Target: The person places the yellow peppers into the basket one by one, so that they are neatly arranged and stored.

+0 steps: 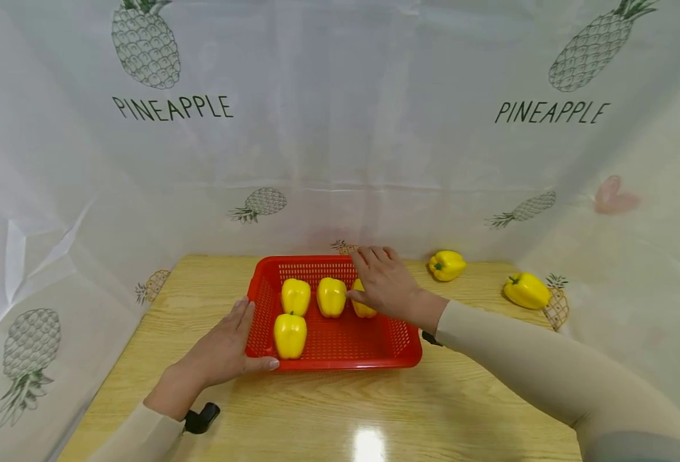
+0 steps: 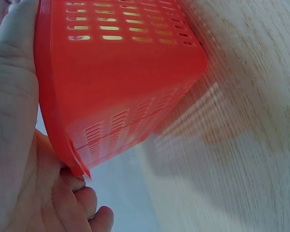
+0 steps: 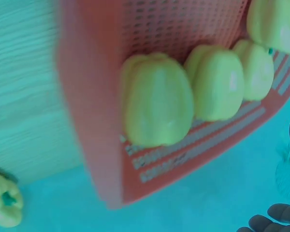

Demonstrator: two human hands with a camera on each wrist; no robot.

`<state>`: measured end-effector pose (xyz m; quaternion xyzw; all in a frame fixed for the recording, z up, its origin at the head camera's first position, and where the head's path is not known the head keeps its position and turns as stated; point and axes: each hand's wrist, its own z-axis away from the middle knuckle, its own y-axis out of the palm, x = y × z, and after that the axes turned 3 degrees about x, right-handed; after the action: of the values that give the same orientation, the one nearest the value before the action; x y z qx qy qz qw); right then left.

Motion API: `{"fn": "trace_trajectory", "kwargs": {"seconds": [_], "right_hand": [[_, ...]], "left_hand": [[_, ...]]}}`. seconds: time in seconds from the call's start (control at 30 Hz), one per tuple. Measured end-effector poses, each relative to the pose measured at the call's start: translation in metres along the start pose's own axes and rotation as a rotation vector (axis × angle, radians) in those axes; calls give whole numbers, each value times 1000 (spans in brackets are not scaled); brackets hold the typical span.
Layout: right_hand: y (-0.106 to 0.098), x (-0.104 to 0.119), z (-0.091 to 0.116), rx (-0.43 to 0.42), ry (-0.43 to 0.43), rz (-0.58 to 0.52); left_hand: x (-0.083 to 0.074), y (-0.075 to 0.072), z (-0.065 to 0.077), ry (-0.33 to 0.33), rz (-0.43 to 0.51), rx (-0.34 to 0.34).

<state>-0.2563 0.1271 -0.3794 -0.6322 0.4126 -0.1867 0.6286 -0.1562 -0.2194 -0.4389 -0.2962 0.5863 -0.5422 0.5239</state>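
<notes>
A red plastic basket (image 1: 346, 364) with slotted walls sits on the table, holding several yellow bell peppers (image 1: 290, 335). My left hand (image 1: 215, 353) holds its near left corner, thumb along the front rim and fingers at the left side. The left wrist view shows the fingertips bent at the rim of the red basket (image 2: 130, 72). My right hand (image 1: 383, 282) is over the basket's right part with fingers extended, partly hiding the rightmost pepper (image 1: 362, 308). In the right wrist view its fingers stand apart from the peppers (image 3: 159, 101), with nothing between them.
Two more yellow peppers lie outside the basket on the right: one at the back (image 1: 446, 265), another farther right (image 1: 527, 290). A white pineapple-print sheet (image 1: 340, 141) hangs behind the wooden table (image 1: 317, 417) and along its sides.
</notes>
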Motion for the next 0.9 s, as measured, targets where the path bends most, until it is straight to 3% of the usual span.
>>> {"fn": "trace_trajectory", "kwargs": {"seconds": [0.4,0.9], "right_hand": [[20,-63,50,-159,111,-9],[68,-141,121,-172,288,19]], "left_hand": [[-1,-1,-1,-1,5,6],[-3,-4,0,4,13,19]]}}
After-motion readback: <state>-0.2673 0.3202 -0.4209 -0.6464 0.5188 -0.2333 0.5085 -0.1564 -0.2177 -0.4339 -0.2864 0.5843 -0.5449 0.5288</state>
